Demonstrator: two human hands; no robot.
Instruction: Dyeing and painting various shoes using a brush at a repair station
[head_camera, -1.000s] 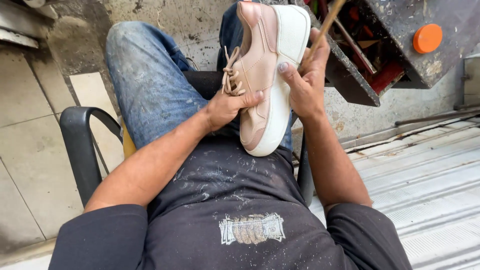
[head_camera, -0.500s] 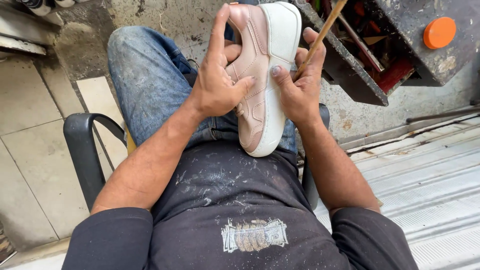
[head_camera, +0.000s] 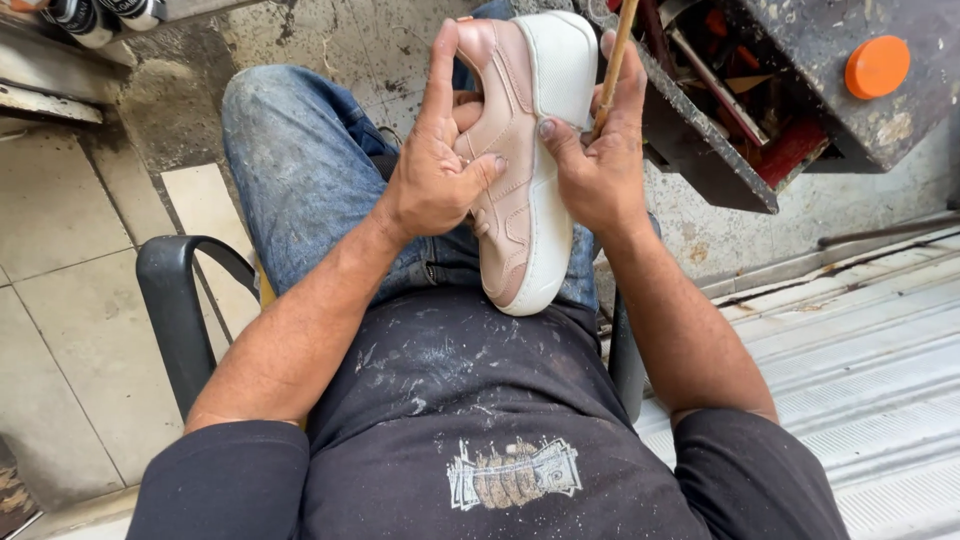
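A pink sneaker (head_camera: 522, 190) with a thick white sole rests on my lap, toe pointing away from me. My left hand (head_camera: 437, 170) grips its upper from the left side, thumb across the pink leather and fingers stretched up toward the toe. My right hand (head_camera: 598, 150) presses against the white sole on the right and also pinches a thin wooden stick (head_camera: 617, 55) that stands up along the sole. I am seated, wearing blue jeans (head_camera: 300, 170) and a dusty dark shirt.
A black chair armrest (head_camera: 180, 300) curves at my left. A grimy metal tool tray (head_camera: 760, 100) with assorted tools and an orange round cap (head_camera: 877, 66) sits at the upper right. Tiled floor lies left, ribbed metal sheeting right.
My left hand has shifted from near the laces up along the shoe's upper, fingers now spread toward the toe. The shoe has turned slightly, and the stick stands more upright.
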